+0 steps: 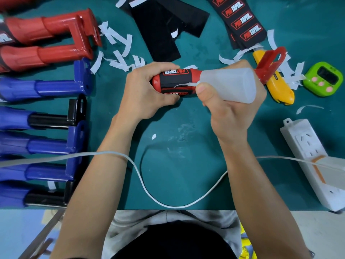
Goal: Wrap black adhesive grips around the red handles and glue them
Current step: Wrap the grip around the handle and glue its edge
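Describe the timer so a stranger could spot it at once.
Find the white power strip at the right edge of the teal mat. Beyond its far end, right of the yellow utility knife, sits the timer. It alone is lime green, with a dark screen and three pink buttons.

Bare mat (179, 146) before hands, white cable (141, 182) loops across — handles (43, 86) crowd left, power strip (313, 161) right

glossy plastic red handle (195, 74), translucent bottle (229, 84)
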A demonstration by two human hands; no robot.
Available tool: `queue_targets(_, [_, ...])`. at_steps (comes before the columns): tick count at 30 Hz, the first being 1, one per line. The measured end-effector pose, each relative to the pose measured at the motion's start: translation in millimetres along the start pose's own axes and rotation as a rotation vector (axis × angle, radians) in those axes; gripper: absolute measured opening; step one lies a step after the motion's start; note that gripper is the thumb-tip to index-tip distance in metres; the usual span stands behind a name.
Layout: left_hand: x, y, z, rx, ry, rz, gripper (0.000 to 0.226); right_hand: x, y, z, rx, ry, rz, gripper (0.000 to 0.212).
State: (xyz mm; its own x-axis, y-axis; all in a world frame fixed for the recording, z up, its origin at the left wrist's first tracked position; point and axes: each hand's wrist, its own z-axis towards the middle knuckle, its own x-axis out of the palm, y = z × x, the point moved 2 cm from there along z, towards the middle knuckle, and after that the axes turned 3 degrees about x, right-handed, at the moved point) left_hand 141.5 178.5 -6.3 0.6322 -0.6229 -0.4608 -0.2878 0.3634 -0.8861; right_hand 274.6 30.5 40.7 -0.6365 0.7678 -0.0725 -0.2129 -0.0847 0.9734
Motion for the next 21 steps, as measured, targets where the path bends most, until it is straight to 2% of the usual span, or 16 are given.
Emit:
queue_targets(6, [0.8, -0.3, -0.6, -0.005, 0.005, -0.004, 0.059, -1.0, 4.7, 0.7, -0.028, -0.015, -0.007, 0.025])
queue_targets(10, [0.9, 1.0, -0.6, -0.008, 0.002, -0.007, 0.059, -3.8, 3.8, -0.3, -0.036, -0.014, -0.040, 0.017])
queue_targets(21, [0.8, 2.6, 0.2, -0.012, 0.006, -0.007, 0.061, -8.5, 3.0, 3.7, -0.025, -0.030, -0.022, 0.019])
